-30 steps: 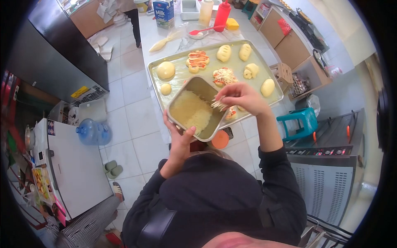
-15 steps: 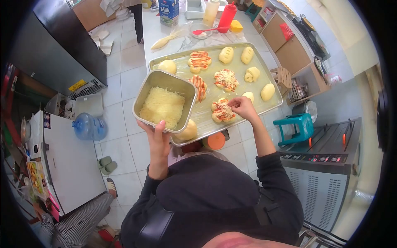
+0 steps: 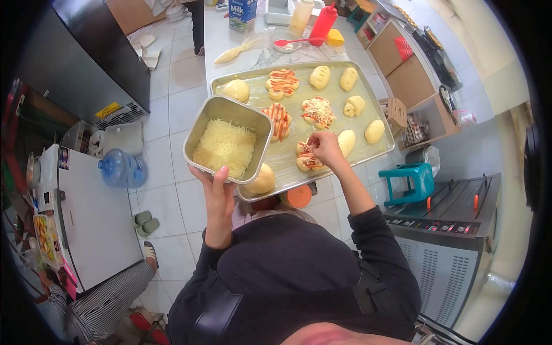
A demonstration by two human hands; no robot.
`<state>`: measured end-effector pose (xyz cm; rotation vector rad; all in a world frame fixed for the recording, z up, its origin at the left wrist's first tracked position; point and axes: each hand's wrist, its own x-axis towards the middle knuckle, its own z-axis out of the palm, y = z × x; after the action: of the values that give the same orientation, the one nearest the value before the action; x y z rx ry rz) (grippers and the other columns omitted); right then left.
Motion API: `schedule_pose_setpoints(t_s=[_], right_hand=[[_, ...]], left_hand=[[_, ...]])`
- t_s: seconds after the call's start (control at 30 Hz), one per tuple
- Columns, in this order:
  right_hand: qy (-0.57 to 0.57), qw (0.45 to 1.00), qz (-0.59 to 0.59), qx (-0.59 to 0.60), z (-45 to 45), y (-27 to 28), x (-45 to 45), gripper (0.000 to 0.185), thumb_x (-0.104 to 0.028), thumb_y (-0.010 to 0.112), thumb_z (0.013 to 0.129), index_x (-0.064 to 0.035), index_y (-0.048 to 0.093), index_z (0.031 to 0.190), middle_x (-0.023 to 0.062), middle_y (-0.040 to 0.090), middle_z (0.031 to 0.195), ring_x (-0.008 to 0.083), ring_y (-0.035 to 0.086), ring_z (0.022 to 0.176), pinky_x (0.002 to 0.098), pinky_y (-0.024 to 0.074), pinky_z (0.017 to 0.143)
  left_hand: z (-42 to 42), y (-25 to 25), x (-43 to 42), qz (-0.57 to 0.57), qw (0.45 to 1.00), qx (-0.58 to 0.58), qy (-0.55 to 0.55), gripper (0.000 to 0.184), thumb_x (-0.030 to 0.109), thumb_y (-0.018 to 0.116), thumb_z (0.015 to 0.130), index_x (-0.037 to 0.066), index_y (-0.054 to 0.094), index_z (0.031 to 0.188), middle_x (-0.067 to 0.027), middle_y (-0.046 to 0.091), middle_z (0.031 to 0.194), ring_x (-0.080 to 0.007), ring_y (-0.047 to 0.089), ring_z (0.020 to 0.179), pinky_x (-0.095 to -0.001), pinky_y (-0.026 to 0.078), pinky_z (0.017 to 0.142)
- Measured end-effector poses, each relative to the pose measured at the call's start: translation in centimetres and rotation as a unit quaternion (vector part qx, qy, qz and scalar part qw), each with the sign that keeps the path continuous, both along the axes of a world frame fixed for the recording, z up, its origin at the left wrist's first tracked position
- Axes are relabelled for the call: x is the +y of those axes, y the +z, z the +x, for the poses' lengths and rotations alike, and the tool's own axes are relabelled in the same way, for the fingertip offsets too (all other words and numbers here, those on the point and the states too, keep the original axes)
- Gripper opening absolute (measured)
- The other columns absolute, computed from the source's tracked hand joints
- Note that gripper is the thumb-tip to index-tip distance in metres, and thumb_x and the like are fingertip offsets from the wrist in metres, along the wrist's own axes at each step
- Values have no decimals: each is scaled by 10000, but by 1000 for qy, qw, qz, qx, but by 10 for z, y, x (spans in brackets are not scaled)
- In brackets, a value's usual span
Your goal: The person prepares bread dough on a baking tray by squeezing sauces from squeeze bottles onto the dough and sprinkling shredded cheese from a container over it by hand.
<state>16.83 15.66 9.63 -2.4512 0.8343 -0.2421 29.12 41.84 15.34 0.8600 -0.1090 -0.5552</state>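
White table (image 3: 215,43), far end cropped. Left hand (image 3: 215,188) holds square grey metal tin (image 3: 260,135) of yellow shreds (image 3: 224,149); right hand (image 3: 328,148), pinched, contents unclear, partly hides red-striped lobed dough (image 3: 307,161).

Left hand (image 3: 218,192) grips metal container (image 3: 250,115), pale shreds (image 3: 224,144) inside; right hand (image 3: 326,148), fingers bunched, over red-striped dough (image 3: 306,161) on baking tray (image 3: 286,171); plain oval dough (image 3: 347,142) alongside; milk carton (image 3: 242,16), red bottle (image 3: 324,25) beyond.

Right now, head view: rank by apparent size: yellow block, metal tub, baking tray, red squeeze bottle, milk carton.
1. Baking tray
2. Metal tub, held up nearer the camera
3. Red squeeze bottle and milk carton: unsure, carton cut off by frame
4. Yellow block
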Motion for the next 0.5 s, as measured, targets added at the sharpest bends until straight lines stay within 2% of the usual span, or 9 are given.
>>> schedule_pose_setpoints(t_s=[0.17, 0.37, 0.5], right_hand=[[9, 999, -7, 54, 1, 8, 3, 99, 2, 604, 606, -33, 655, 683, 140, 621, 675, 277, 612, 664, 348, 489, 628], [33, 992, 65, 102, -8, 15, 14, 135, -18, 641, 588, -31, 669, 719, 149, 627, 683, 268, 617, 629, 336, 494, 612], [25, 998, 47, 32, -11, 10, 14, 150, -30, 645, 602, -20, 664, 750, 154, 623, 674, 271, 615, 614, 337, 492, 601]], left_hand=[[1, 0, 1, 6, 1000, 3, 1, 812, 97, 572, 757, 232, 36, 1351, -131, 211, 1311, -286, 285, 1216, -424, 480, 829], [0, 0, 1, 5, 1000, 7, 3, 810, 99, 574, 759, 232, 35, 1348, -131, 212, 1309, -290, 287, 1216, -430, 476, 834], [0, -1, 0, 2, 1000, 1, 1, 805, 100, 575, 761, 233, 39, 1348, -131, 216, 1309, -287, 289, 1215, -432, 478, 832]])
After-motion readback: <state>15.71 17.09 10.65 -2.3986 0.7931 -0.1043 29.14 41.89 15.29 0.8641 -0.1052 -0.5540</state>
